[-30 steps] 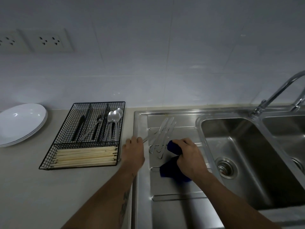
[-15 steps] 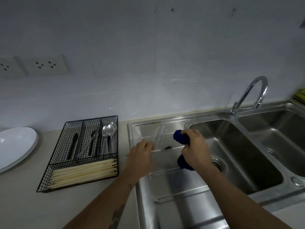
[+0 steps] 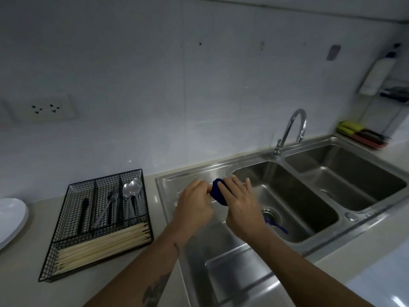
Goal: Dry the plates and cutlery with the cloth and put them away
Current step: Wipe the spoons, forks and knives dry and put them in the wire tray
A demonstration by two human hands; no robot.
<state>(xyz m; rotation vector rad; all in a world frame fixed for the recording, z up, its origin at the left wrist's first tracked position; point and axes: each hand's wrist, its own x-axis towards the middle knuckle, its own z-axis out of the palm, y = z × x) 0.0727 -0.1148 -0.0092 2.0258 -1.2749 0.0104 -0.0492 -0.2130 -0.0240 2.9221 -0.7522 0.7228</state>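
Sink point(image 3: 294, 247): steel, two basins, draining board at left.
Wire tray point(image 3: 66, 258): left of sink; cutlery in far compartments, chopsticks near.
Plates point(image 3: 11, 218): stacked, far left edge.
Right hand point(image 3: 241, 202): curled round blue cloth point(image 3: 218, 192) above draining board.
Left hand point(image 3: 193, 206): fingers curled against cloth (contents hidden; cannot tell).

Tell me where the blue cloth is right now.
In the head view, the blue cloth is held between the left hand and right hand, above the sink's draining board, right of the black wire cutlery tray.
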